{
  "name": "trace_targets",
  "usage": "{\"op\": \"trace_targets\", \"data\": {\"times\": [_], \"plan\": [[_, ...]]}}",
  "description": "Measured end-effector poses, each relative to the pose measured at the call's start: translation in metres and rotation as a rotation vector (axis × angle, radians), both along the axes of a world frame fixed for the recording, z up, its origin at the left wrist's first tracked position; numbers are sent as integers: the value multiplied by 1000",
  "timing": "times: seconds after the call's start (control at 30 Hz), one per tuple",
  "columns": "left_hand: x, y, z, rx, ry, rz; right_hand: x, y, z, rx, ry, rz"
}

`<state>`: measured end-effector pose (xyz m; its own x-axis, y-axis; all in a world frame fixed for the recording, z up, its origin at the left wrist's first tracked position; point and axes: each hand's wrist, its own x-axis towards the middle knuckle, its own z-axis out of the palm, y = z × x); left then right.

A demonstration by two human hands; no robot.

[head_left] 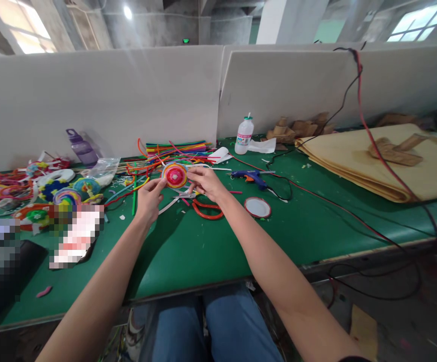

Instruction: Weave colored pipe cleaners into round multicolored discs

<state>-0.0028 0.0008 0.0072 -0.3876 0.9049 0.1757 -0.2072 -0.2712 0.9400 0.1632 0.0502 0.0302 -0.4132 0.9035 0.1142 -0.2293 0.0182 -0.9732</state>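
Note:
A round disc of coiled pipe cleaners (175,175), ringed in pink, red, orange and blue, is held up over the green table. My left hand (149,199) pinches its left edge between thumb and fingers. At the right edge, my right hand (206,183) has its fingers closed on the rim. Below my right hand lies a pair of scissors with red handles (207,210), its blades partly covered by the hand. A blue glue gun (251,177) rests to the right, near a small white round piece with a red rim (257,207).
Behind my hands lie bundled colourful pipe cleaners (178,149). Finished coiled pieces (67,198), a purple bottle (83,148) and a blurred phone (78,234) are at left. A white bottle (244,136) stands at the back; red and black cables (327,201) cross toward yellowish sheets (354,163).

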Motion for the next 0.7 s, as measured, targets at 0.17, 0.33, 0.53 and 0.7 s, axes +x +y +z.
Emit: {"op": "trace_targets", "data": {"times": [0.17, 0.33, 0.53, 0.7], "plan": [[2, -1, 1, 12, -128, -115, 3, 2, 0, -15, 1, 8], [4, -1, 2, 50, -169, -67, 5, 1, 1, 76, -49, 96], [4, -1, 2, 101, -132, -53, 8, 3, 2, 96, -79, 30], [5, -2, 2, 142, -26, -7, 11, 5, 2, 231, -135, -110]]}}
